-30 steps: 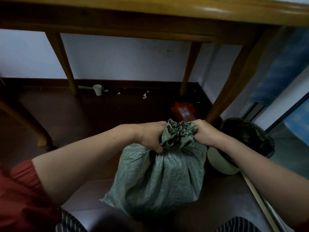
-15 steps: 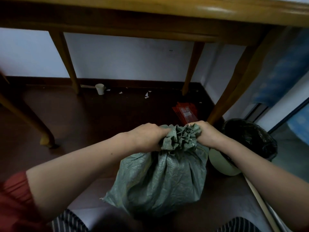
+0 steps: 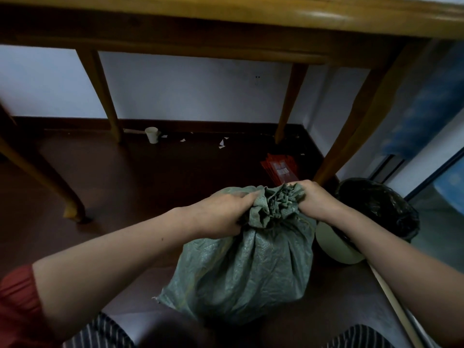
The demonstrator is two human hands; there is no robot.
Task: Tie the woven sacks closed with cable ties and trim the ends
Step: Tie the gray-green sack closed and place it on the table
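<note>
- On the dark floor (image 3: 125, 197), just ahead of the person's knees, the green woven sack (image 3: 246, 272) stood upright and full, below the front edge of the wooden table (image 3: 251, 11).
- Its mouth was bunched into a ruffled neck (image 3: 276, 204) on top. The long axis was roughly vertical, tipped slightly away from the camera.
- The left hand (image 3: 218, 214) gripped the neck from the left, fingers curled into the fabric low down, at the waist under the ruffle.
- The right hand (image 3: 316, 199) gripped from the right, a bit higher, fist closed on the ruffle's edge.
- The neck sat directly between the two fists, both touching it; neither was nearer.
- No cable tie was visible; I could not tell if one was hidden under the fingers.
- Judgement: the tie would need to wrap horizontally at the waist, so one hand must hold the bunch alone.
</note>
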